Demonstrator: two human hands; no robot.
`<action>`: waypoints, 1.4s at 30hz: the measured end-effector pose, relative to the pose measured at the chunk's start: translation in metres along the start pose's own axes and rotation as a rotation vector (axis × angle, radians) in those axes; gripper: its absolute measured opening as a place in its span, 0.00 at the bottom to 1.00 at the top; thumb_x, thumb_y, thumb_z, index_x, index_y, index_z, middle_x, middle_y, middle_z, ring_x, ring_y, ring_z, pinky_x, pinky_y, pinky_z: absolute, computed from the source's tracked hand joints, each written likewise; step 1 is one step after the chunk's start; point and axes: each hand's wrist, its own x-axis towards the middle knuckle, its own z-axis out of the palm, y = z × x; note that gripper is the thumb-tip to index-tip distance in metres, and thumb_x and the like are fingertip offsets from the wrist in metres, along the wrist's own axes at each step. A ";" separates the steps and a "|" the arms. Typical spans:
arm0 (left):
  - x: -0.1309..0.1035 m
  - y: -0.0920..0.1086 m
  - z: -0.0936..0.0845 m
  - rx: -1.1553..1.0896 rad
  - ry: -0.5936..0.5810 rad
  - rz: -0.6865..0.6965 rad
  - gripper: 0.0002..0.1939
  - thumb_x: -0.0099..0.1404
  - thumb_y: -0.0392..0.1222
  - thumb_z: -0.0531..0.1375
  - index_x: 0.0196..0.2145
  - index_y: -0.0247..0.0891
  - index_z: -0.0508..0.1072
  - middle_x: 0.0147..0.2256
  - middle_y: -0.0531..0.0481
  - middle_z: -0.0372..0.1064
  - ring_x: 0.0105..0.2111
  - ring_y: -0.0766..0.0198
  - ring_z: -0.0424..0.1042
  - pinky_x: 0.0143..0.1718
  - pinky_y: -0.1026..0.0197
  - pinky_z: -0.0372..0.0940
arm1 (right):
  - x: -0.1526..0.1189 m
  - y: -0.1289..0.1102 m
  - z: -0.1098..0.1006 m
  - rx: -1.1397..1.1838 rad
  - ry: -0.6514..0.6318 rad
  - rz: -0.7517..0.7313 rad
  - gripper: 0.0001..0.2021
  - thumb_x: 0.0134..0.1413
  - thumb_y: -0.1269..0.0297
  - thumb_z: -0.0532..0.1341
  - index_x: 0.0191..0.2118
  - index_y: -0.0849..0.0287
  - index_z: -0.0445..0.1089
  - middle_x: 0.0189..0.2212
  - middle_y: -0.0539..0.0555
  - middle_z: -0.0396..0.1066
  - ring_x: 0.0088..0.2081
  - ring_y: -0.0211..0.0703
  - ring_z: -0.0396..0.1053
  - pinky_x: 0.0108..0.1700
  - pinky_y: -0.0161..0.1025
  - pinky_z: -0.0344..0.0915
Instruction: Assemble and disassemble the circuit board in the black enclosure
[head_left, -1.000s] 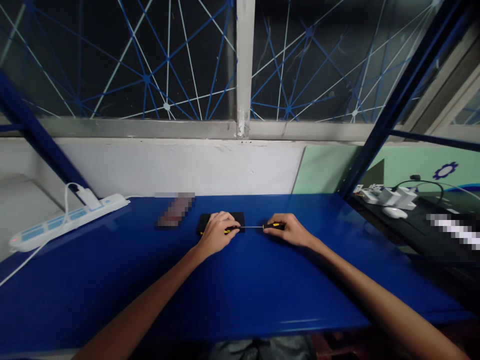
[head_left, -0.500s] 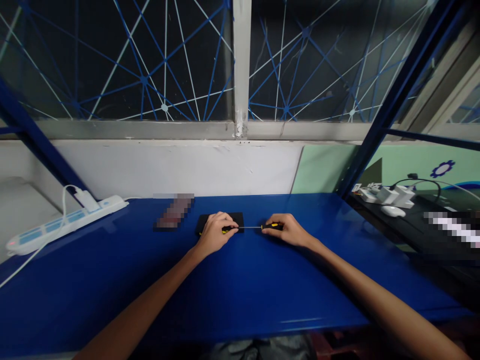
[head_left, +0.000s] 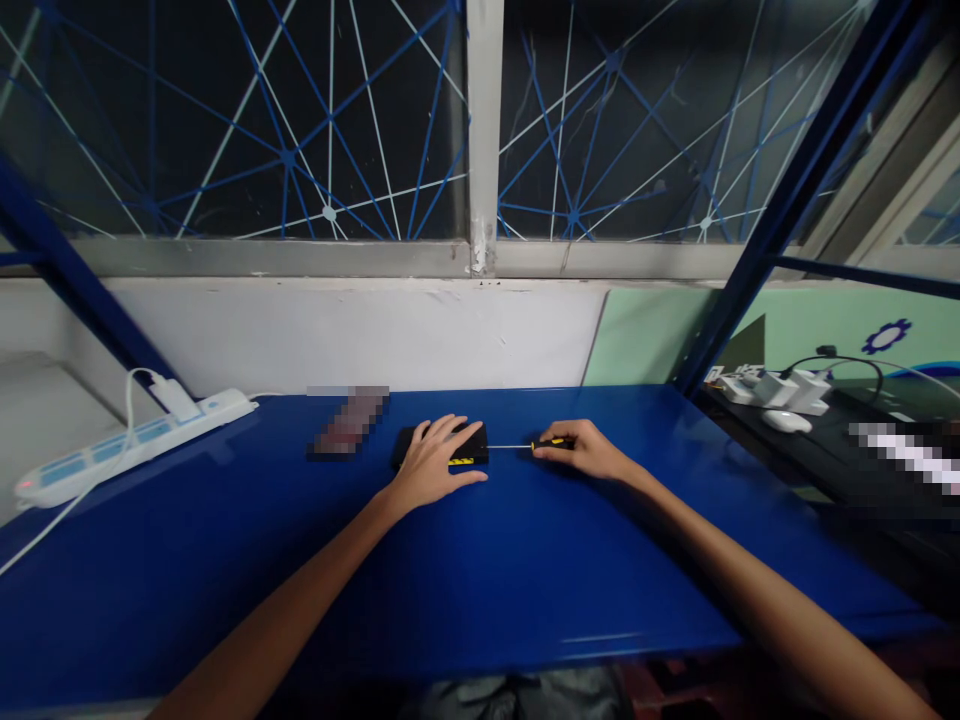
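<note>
My left hand (head_left: 435,465) lies with its fingers spread over a flat black case (head_left: 472,447) that has a yellow-marked front edge. The case rests on the blue table (head_left: 480,560). To the right, my right hand (head_left: 585,449) is closed around the black and yellow handle of a screwdriver (head_left: 510,447). Its thin metal shaft points left, and the tip is at or near the right side of the case. Whether the tip touches the case I cannot tell.
A white power strip (head_left: 142,450) with a plugged-in charger lies at the left. A blurred-out item (head_left: 349,425) sits behind the case to the left. At the right, a black surface holds white adapters (head_left: 795,390), cables and a white mouse (head_left: 787,422).
My left hand has let go of the screwdriver's tip end and spread its fingers over the case. My right hand has shifted slightly right with the screwdriver.
</note>
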 end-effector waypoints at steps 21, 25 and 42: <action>0.002 -0.007 -0.003 0.022 -0.065 -0.007 0.27 0.67 0.56 0.57 0.61 0.50 0.62 0.60 0.45 0.61 0.59 0.48 0.60 0.59 0.40 0.47 | -0.001 0.014 -0.006 0.048 -0.111 0.019 0.18 0.53 0.48 0.63 0.37 0.60 0.78 0.35 0.55 0.77 0.32 0.41 0.69 0.35 0.37 0.64; 0.002 -0.008 -0.003 0.024 -0.071 0.008 0.26 0.68 0.56 0.56 0.61 0.50 0.61 0.60 0.45 0.61 0.59 0.48 0.60 0.59 0.40 0.47 | -0.001 0.014 -0.005 0.049 -0.112 0.019 0.19 0.53 0.48 0.64 0.36 0.61 0.78 0.34 0.55 0.76 0.32 0.41 0.69 0.35 0.37 0.63; 0.001 -0.012 -0.005 -0.009 -0.061 0.067 0.25 0.67 0.55 0.58 0.60 0.53 0.64 0.59 0.46 0.62 0.58 0.48 0.61 0.58 0.42 0.50 | -0.002 0.013 -0.005 0.048 -0.115 0.017 0.18 0.54 0.49 0.63 0.36 0.61 0.78 0.32 0.53 0.75 0.29 0.39 0.66 0.33 0.37 0.61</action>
